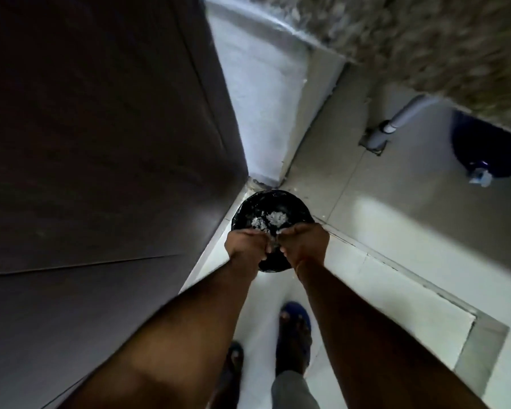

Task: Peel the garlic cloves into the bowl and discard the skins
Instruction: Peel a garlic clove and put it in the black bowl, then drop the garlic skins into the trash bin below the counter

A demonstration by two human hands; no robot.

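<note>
Right now your left hand (245, 246) and right hand (304, 245) hang side by side, knuckles nearly touching, fingers curled in with pale scraps between them, which I take for garlic skins (273, 246). The black-lined bin (250, 206) sits on the floor straight below and a little beyond both hands, equally near each, skins already inside. Judging by that, you only need to let go. The bowl isn't in view.
</note>
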